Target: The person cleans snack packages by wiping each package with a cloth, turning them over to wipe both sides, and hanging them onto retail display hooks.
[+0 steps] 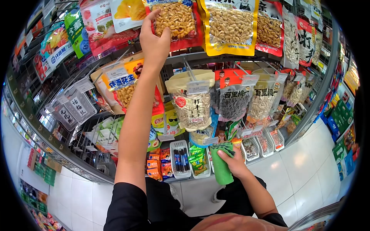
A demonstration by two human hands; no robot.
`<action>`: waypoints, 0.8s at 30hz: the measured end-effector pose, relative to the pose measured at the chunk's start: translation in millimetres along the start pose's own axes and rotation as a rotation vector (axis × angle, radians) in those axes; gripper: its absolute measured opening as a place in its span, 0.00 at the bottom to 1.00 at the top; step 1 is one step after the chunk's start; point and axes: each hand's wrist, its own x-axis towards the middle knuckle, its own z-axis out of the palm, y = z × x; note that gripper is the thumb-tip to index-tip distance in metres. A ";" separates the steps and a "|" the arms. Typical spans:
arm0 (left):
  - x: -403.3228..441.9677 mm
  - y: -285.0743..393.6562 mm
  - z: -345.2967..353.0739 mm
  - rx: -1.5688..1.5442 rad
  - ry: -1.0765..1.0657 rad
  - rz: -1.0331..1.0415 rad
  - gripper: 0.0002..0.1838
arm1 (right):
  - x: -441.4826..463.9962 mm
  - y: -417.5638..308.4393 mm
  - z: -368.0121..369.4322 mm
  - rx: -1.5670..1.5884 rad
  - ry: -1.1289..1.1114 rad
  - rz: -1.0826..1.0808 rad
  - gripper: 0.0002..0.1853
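Observation:
My left hand [155, 44] reaches up to a hanging bag of peanuts [176, 20] with a red border. Its thumb and a finger are spread against the bag's lower left front, and the other fingers are partly hidden. Low on the right, my right hand [234, 163] is closed around a bunched green cloth [222, 169], which hangs down from the grip. A yellow-edged peanut bag [230, 29] hangs to the right of the bag I touch. Below my left forearm's level, another peanut bag [125, 90] is partly covered by that arm.
Beige seed bags [192, 102] and a red-topped bag of dark seeds [231, 98] hang on hooks in the middle row. White baskets [180, 158] with small packets line the bottom shelf. Pale floor tiles [304, 161] extend to the right, with more shelved goods [341, 119] beyond.

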 end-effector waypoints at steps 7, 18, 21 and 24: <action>-4.0 16.9 -11.7 0.146 0.078 0.211 0.25 | 0.5 2.5 0.4 -0.032 -0.009 0.003 0.19; -5.2 38.7 -18.3 0.131 0.085 0.304 0.23 | 1.5 4.7 1.0 -0.053 -0.039 0.009 0.20; -6.5 51.0 -16.1 0.078 0.066 0.227 0.23 | 0.7 1.9 1.7 -0.030 -0.040 0.024 0.20; -11.7 61.8 -19.1 0.027 0.012 0.069 0.23 | -0.8 1.4 1.5 -0.040 -0.048 0.003 0.20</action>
